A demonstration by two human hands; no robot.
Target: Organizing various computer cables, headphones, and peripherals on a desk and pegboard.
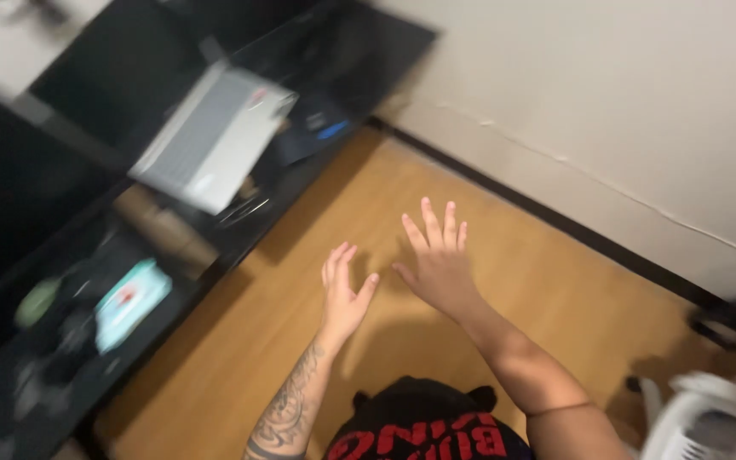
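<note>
My left hand (344, 290) and my right hand (438, 260) are both raised in front of me over a wooden floor (317, 238), palms down with the fingers spread. Neither hand holds or touches anything. The two hands are close together, thumbs almost meeting. My left forearm carries a dark tattoo. Below them I see a black garment with red print (423, 430). The picture is blurred by motion.
A black shelf unit (87, 255) runs along the left, holding a grey flat box (210, 136), a light blue packet (129, 302) and dark items. A pale wall with a black skirting (555, 221) is on the right. A white plastic object (709, 417) stands at the bottom right.
</note>
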